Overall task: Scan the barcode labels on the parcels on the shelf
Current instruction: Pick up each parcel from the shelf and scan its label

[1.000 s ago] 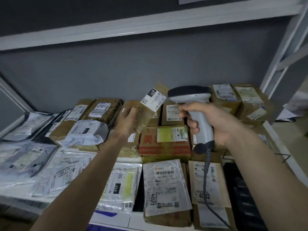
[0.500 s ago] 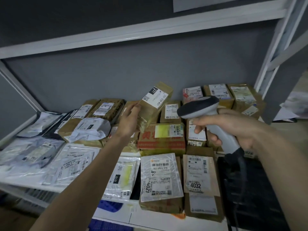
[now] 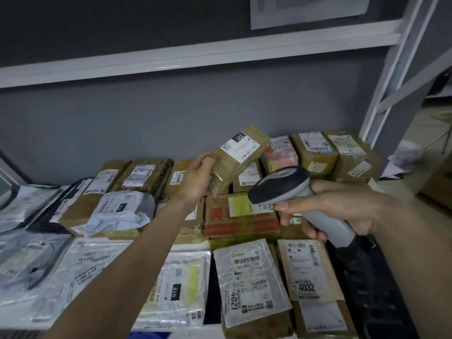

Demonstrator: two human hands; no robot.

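Note:
My left hand [image 3: 199,174] grips a small brown taped box [image 3: 238,157], tilted up above the shelf with its white label reading 231 facing me. My right hand [image 3: 342,206] holds a grey and black barcode scanner [image 3: 291,189] by its handle, lower right of the box, its head pointing left toward the parcels. Under both hands the shelf [image 3: 186,335] is covered with parcels: brown cartons at the back, a red-printed carton [image 3: 234,221] in the middle, plastic mailers marked 010 [image 3: 176,287] and 4021 [image 3: 249,282], and a 4032 carton [image 3: 308,277] at the front.
A white shelf board [image 3: 195,59] runs overhead in front of the grey wall. A white shelf upright [image 3: 381,99] stands at the right. Grey and white mailer bags [image 3: 29,253] pile up at the left. A dark item [image 3: 371,289] lies at the front right.
My right hand has lowered the scanner to the right and tilted its head leftward. My left hand has kept the small box raised, nearly in place. The view has shifted slightly.

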